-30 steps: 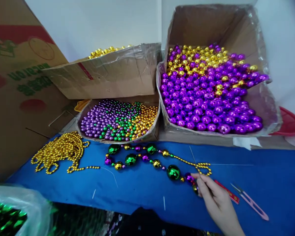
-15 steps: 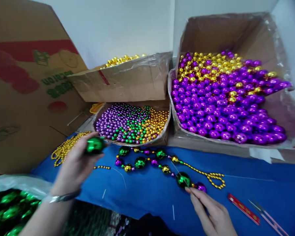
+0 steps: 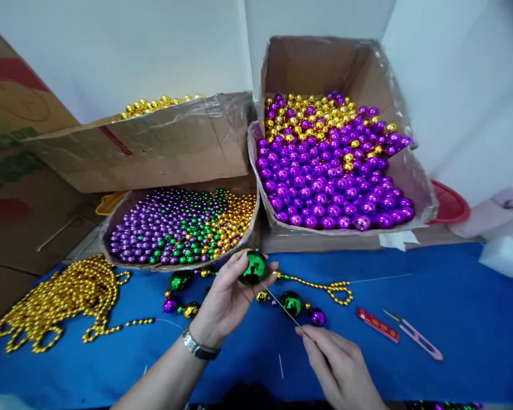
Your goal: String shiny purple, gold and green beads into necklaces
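Observation:
My left hand (image 3: 231,296), with a watch at the wrist, holds a large shiny green bead (image 3: 253,267) between thumb and fingers. Pinched in my right hand (image 3: 337,359) is a long thin needle (image 3: 284,308), its tip reaching the green bead; I cannot tell whether it is inside the hole. Behind both hands lies a bead strand (image 3: 191,310) of green, gold and purple beads, partly hidden by my left hand. Its right part has another large green bead (image 3: 291,303) and a purple bead (image 3: 317,316). A small gold bead chain (image 3: 316,285) ends in a loop.
Boxes of small mixed beads (image 3: 179,228) and larger purple and gold beads (image 3: 329,182) stand behind. Gold bead chains (image 3: 68,302) are heaped left. Pink thread snips (image 3: 416,336) and a red packet (image 3: 378,326) lie right on the blue cloth (image 3: 444,296). A paper roll (image 3: 496,210) sits far right.
My left hand has brought the green bead rightward to the needle tip in my right hand. The view has turned to the right, showing the red lid and paper roll.

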### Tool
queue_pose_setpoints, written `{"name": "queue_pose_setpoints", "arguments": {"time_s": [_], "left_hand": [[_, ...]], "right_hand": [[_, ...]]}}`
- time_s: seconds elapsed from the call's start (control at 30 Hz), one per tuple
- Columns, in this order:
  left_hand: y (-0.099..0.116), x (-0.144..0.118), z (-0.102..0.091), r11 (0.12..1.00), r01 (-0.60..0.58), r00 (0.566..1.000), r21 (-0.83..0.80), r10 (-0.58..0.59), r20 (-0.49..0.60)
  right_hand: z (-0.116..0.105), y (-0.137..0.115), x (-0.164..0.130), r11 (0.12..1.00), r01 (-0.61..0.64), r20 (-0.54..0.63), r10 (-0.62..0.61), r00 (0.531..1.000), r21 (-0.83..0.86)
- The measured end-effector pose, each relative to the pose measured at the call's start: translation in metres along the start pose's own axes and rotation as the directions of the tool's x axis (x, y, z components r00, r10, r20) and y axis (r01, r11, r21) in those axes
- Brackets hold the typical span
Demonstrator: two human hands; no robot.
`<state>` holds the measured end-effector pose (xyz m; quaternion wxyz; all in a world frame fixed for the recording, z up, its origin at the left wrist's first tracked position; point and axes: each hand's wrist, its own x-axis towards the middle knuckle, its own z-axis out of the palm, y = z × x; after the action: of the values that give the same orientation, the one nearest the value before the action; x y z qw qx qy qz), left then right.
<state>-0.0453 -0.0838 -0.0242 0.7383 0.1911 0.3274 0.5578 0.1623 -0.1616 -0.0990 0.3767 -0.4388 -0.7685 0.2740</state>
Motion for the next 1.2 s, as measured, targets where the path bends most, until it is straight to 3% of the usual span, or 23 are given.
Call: {"name": "queue_pose_setpoints", "arguments": {"time_s": [0.3,0.5,0.83,1.1,1.2], "left_hand": [[-0.021,0.011,0.024,0.991,-0.104,0.988,-0.081,0.094,-0.119],[-0.027,0.01,0.025,0.989,-0.148,0.985,-0.004,0.147,-0.086],[-0.048,0.001,0.016,0.922,-0.174,0.985,0.346,0.163,0.06],[-0.053,-0.002,0.012,0.908,-0.172,0.985,0.381,0.16,0.064],[-0.058,-0.006,0.01,0.885,-0.171,0.984,0.433,0.135,0.113]], "right_hand": [[0.002,0.001,-0.002,1.0,0.004,-0.029,-0.004,1.0,-0.016],[0.001,0.001,-0.004,0.999,-0.036,-0.026,0.035,0.999,-0.029],[0.002,0.0,0.002,0.994,-0.105,-0.078,0.101,0.992,-0.039],[0.003,0.006,0.001,0.996,-0.053,-0.106,0.045,0.993,-0.069],[0.005,0.008,0.004,0.995,-0.045,-0.112,0.035,0.993,-0.086]]}}
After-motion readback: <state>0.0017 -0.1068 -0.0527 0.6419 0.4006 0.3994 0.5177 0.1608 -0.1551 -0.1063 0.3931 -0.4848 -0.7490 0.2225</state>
